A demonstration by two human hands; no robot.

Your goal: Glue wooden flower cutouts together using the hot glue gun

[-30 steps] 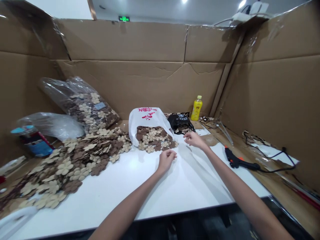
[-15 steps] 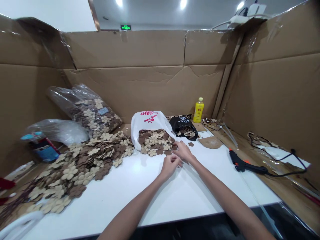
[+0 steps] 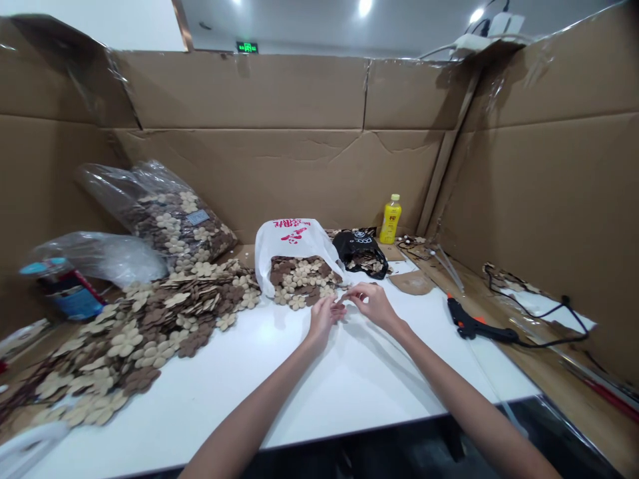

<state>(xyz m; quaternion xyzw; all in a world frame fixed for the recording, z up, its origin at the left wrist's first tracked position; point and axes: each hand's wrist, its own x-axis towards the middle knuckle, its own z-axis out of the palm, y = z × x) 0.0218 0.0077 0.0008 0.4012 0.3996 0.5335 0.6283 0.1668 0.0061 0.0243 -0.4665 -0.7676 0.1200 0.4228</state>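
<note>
My left hand (image 3: 323,318) and my right hand (image 3: 374,305) meet just above the white tabletop (image 3: 239,379). A small brown flower-shaped piece (image 3: 341,302) shows between the fingertips, partly covered by them. My right hand pinches it between thumb and fingers, while the fingers of my left hand close on its other side. Right behind them, a white plastic bag (image 3: 284,234) with red print lies with its mouth toward me. Beige and brown flower pieces (image 3: 299,283) spill from that mouth.
A large heap of flower pieces (image 3: 164,319) covers the left side, below a clear bag (image 3: 184,223) of more. Behind stand a black bag (image 3: 357,246) and a yellow bottle (image 3: 390,219). At right lies a glue gun (image 3: 474,324) with its cord. Cardboard walls (image 3: 249,159) enclose the table.
My hands have come together beside the white bag. My right hand has drawn a brown flower piece away from the bag's mouth. The view has shifted slightly to the right.
</note>
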